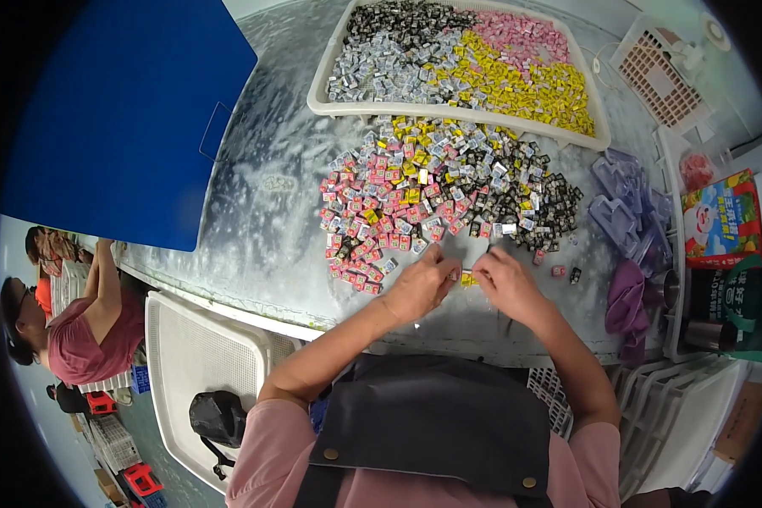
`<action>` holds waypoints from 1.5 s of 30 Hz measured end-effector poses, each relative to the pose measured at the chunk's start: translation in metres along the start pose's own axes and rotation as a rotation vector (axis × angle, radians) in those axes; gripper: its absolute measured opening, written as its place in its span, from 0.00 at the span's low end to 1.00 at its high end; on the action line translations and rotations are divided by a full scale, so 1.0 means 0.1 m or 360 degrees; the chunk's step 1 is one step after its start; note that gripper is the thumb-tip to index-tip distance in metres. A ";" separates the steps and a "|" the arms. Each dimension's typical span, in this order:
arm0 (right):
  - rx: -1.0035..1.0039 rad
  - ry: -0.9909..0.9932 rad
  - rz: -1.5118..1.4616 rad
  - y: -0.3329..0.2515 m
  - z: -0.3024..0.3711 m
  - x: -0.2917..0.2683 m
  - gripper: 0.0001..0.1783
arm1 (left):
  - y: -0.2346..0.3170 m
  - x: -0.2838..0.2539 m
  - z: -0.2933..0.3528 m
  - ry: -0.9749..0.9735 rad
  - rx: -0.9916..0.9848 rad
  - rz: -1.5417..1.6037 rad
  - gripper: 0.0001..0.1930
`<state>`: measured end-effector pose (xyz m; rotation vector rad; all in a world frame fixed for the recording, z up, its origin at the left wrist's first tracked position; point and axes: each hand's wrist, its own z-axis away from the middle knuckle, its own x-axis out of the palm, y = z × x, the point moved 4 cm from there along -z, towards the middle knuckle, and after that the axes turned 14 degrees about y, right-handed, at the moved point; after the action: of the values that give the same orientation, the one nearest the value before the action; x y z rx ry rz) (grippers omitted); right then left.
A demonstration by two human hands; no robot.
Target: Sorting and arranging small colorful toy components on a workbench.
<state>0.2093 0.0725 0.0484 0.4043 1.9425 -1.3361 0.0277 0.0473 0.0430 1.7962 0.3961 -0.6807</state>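
Observation:
My left hand [423, 284] is closed in a pinch just in front of the heap; what its fingertips hold is too small to make out. Close by on the right, my right hand [510, 284] has its fingers bent together. A small yellow piece [469, 278] shows between the two hands, beside the right fingertips; whether they grip it I cannot tell. A thin dark strip shows by the right hand, its kind unclear. Ahead lies a mixed heap of small block-shaped pieces [398, 199], pink, silver-white, yellow and black, on the grey metal table [271, 254].
Behind the heap stands a white tray [461, 112] of similar pieces grouped by colour. A blue panel [127, 118] rises at the left. Clear plastic trays [622, 199] and a purple cloth [626, 309] lie at the right. Another person [93, 330] works at far left.

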 end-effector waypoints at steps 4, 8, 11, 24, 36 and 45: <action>0.0080 0.0065 0.0105 0.16 0.06 -0.18 0.06 | -0.06 -0.09 0.10 0.0210 -0.0021 -0.0009 0.13; 0.0033 0.0013 0.0153 0.10 0.13 -0.23 0.13 | -0.15 -0.19 0.18 0.0142 -0.0144 -0.0060 0.13; 0.0104 -0.0063 0.0123 0.18 0.08 -0.10 0.15 | -0.24 -0.11 0.16 0.0216 -0.0089 -0.0036 0.13; 0.0004 -0.0289 0.0266 -0.12 0.05 0.26 0.23 | -0.20 -0.05 0.27 0.0188 -0.0076 -0.0247 0.18; -0.0027 -0.0163 0.0178 0.11 -0.10 0.13 0.20 | -0.19 0.05 0.06 0.0237 0.0110 -0.0379 0.18; -0.0136 -0.0211 0.0378 0.01 -0.04 0.30 0.22 | -0.16 -0.08 0.19 0.0111 -0.0089 -0.0425 0.17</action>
<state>0.1884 0.0726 0.0269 0.4760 1.7745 -1.0962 0.0075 0.0354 0.0327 1.7334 0.7043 -0.7844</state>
